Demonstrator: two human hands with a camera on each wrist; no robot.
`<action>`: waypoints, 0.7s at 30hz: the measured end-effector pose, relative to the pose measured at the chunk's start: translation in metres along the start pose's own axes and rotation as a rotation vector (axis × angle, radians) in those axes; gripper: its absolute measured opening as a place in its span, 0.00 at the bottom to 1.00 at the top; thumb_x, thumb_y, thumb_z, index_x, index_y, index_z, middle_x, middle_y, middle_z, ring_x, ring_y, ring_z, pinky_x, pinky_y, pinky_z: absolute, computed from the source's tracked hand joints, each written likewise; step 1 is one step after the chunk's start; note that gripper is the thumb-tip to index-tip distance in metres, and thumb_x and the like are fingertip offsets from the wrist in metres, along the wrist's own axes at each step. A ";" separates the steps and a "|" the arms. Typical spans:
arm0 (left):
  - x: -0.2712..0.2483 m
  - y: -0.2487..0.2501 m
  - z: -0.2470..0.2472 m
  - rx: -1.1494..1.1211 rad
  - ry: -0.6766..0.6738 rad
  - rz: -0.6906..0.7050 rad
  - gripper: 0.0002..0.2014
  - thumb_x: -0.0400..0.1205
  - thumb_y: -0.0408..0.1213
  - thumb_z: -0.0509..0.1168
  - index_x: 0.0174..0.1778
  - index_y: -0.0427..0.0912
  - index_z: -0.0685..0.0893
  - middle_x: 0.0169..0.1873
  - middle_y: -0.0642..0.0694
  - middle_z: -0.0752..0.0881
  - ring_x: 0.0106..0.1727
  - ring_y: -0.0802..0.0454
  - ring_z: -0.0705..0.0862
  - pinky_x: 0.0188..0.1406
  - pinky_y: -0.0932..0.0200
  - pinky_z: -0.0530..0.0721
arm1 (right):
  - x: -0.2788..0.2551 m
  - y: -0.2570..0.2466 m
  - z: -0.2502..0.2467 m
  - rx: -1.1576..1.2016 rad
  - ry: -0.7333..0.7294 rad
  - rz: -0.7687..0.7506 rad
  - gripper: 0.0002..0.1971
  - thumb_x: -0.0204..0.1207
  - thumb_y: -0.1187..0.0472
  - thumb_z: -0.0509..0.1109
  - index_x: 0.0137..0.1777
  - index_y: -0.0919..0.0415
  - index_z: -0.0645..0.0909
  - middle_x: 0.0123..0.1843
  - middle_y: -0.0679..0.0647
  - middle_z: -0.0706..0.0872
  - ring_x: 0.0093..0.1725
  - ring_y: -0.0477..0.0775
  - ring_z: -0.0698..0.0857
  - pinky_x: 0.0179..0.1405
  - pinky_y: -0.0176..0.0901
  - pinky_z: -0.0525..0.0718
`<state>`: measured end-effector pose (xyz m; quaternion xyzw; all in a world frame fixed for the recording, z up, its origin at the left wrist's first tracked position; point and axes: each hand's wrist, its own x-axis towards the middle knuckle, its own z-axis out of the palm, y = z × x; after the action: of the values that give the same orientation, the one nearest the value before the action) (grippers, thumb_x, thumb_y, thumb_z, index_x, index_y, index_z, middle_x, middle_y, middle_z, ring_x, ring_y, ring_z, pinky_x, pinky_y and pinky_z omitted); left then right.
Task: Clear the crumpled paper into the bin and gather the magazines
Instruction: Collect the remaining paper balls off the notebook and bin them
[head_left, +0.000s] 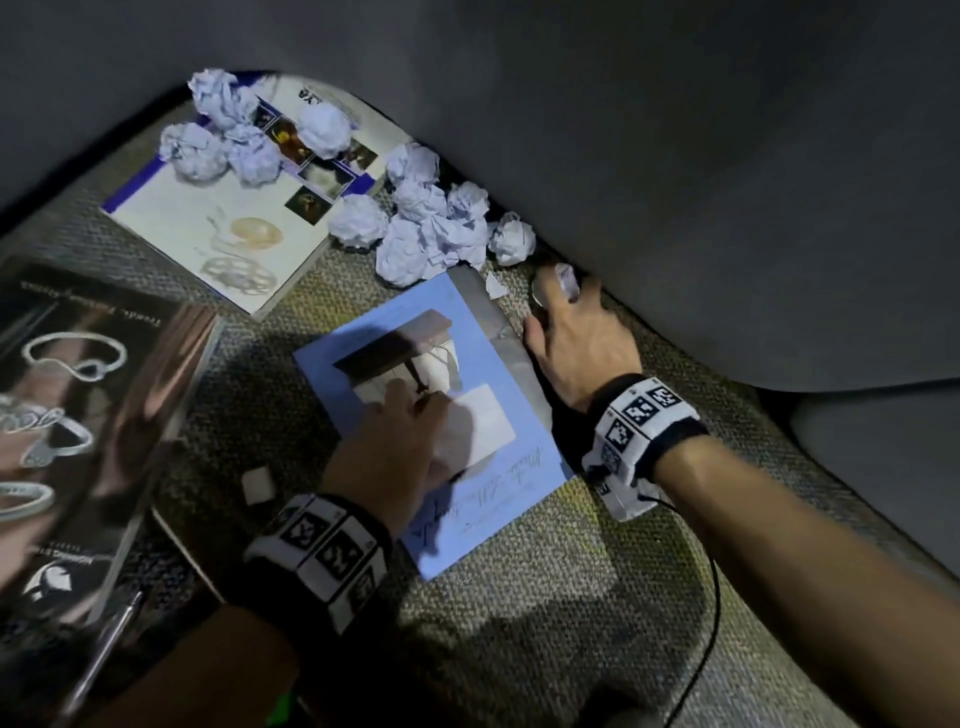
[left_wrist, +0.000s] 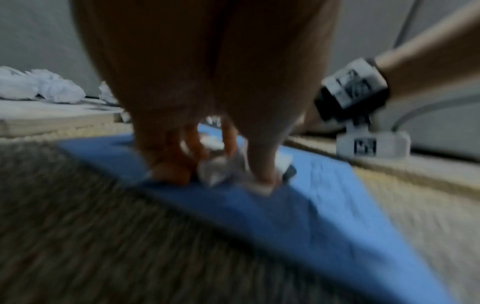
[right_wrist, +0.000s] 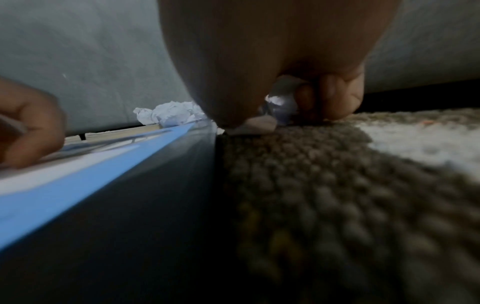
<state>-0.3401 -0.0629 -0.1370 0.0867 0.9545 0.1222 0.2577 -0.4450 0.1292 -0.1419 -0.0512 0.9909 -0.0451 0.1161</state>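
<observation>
Right hand is down on the carpet at the right edge of the blue magazine, fingers curled round a small crumpled paper scrap; right wrist view confirms the wad tucked between thumb and curled fingers, hand touching the carpet. Left hand sits on the blue magazine cover, fingertips pressed down and pinching a small pale bit of paper; that view is blurred, so can't tell exactly what the bit is. Blue magazine lies flat on the carpet, centre of scene, between the two hands. One torn paper fragment sits at its far right corner. Just beyond its far edge: a cluster of crumpled paper balls on the carpet, up against the grey sofa base. Further left and far: a white magazine with several more paper balls lying on its far end. Near left: a dark glossy magazine showing jewellery, partly out of view. A small white scrap lies on the carpet between the dark magazine and the left wrist. A pen lies at the near left by the dark magazine's near corner. Both wrists wear marker-tagged bands; a black cable trails from the right one.
</observation>
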 end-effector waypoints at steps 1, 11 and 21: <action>0.000 -0.006 0.004 -0.028 0.053 0.043 0.25 0.76 0.46 0.69 0.68 0.45 0.73 0.54 0.40 0.76 0.45 0.39 0.84 0.36 0.48 0.85 | 0.000 0.001 0.002 0.010 -0.001 -0.003 0.25 0.82 0.43 0.55 0.75 0.52 0.62 0.64 0.66 0.70 0.45 0.72 0.84 0.42 0.57 0.83; 0.064 0.009 -0.055 -0.360 0.261 0.185 0.09 0.73 0.21 0.56 0.38 0.40 0.75 0.35 0.44 0.72 0.34 0.43 0.75 0.35 0.54 0.71 | -0.019 0.028 0.001 0.016 -0.177 -0.180 0.10 0.84 0.61 0.56 0.64 0.58 0.66 0.64 0.61 0.64 0.55 0.65 0.74 0.52 0.59 0.79; 0.138 0.051 -0.055 0.019 0.091 -0.078 0.21 0.84 0.37 0.58 0.71 0.44 0.60 0.64 0.32 0.66 0.49 0.31 0.80 0.38 0.43 0.78 | -0.011 0.029 -0.008 0.216 -0.126 -0.091 0.10 0.85 0.53 0.55 0.62 0.53 0.67 0.57 0.61 0.79 0.48 0.69 0.83 0.49 0.58 0.81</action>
<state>-0.4806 0.0070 -0.1414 0.0462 0.9690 0.1070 0.2179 -0.4385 0.1603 -0.1349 -0.0861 0.9677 -0.1533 0.1808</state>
